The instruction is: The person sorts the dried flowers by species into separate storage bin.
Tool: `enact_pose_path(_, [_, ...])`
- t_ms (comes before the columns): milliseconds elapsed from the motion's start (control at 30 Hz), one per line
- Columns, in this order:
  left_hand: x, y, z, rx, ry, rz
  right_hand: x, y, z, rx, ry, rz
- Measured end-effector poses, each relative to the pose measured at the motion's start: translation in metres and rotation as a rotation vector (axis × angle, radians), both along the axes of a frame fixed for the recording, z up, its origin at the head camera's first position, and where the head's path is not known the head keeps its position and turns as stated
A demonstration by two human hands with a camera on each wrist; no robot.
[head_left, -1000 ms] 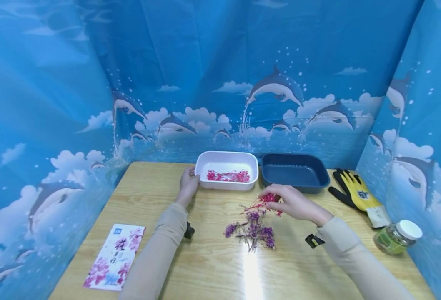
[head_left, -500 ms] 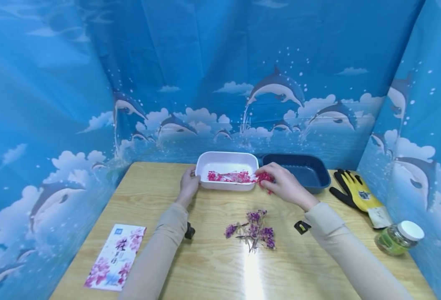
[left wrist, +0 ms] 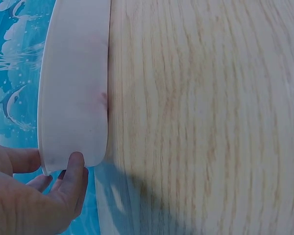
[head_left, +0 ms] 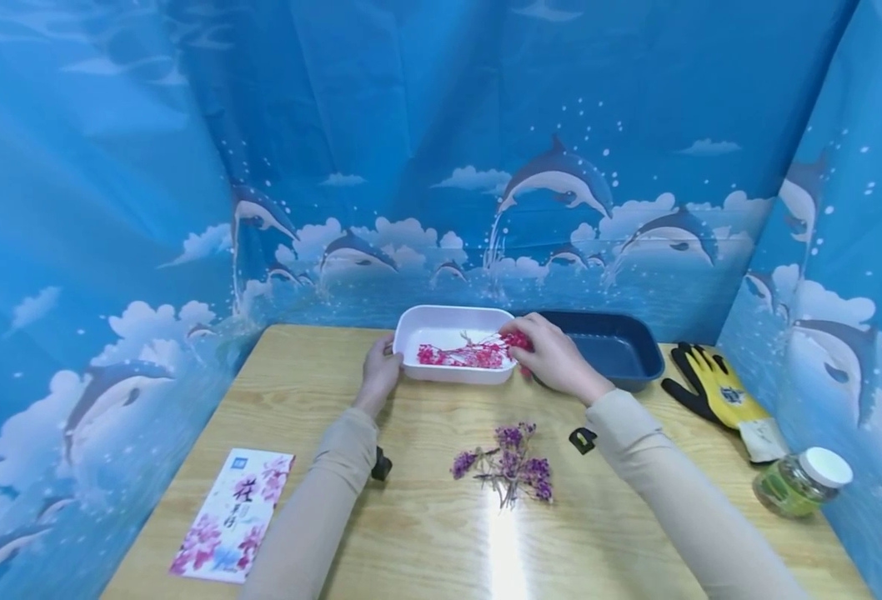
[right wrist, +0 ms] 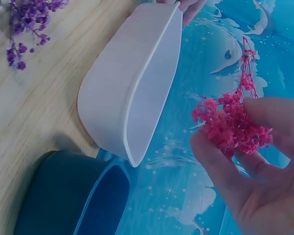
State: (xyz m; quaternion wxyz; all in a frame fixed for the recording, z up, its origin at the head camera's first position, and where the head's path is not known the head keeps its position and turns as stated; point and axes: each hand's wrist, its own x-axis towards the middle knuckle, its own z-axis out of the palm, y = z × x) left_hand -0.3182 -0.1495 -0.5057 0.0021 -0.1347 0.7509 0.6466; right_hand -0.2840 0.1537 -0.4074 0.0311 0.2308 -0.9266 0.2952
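My right hand (head_left: 557, 354) pinches a sprig of small pink-red dried flowers (right wrist: 230, 122) at the right end of the white tray (head_left: 456, 375). In the right wrist view, thumb and fingers are around the blossom end, and the thin stems point away. More pink-red dried flowers (head_left: 459, 356) lie inside the white tray. My left hand (head_left: 378, 371) grips the tray's left end, its thumb and fingers over the rim and wall in the left wrist view. Purple dried flowers (head_left: 508, 462) lie on the table in front of the tray.
A dark blue tray (head_left: 617, 346) stands right of the white one, partly behind my right hand. Further right are a yellow and black glove (head_left: 722, 392) and a lidded jar (head_left: 801, 482). A flower-printed leaflet (head_left: 233, 515) lies front left on the wooden table (head_left: 411, 517).
My right hand has carried the pink-red flowers up and left, from above the purple flowers to the white tray's right end. My left hand has stayed on the tray.
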Motion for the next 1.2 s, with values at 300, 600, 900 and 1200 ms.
enact_pose_path(300, [-0.001, -0.003, -0.002, -0.009, -0.001, 0.006, -0.015, -0.014, -0.002, 0.004, -0.001, -0.017])
enact_pose_path(600, [-0.001, -0.003, -0.002, -0.002, -0.004, 0.013, -0.029, -0.027, -0.006, -0.009, -0.035, -0.038])
enact_pose_path(900, [-0.001, -0.002, -0.002, -0.005, 0.014, 0.017, -0.043, -0.040, -0.009, -0.019, -0.060, -0.069])
enact_pose_path(1200, [0.001, 0.001, 0.001, -0.008, 0.010, 0.013, -0.057, -0.055, -0.017, -0.059, -0.061, -0.092])
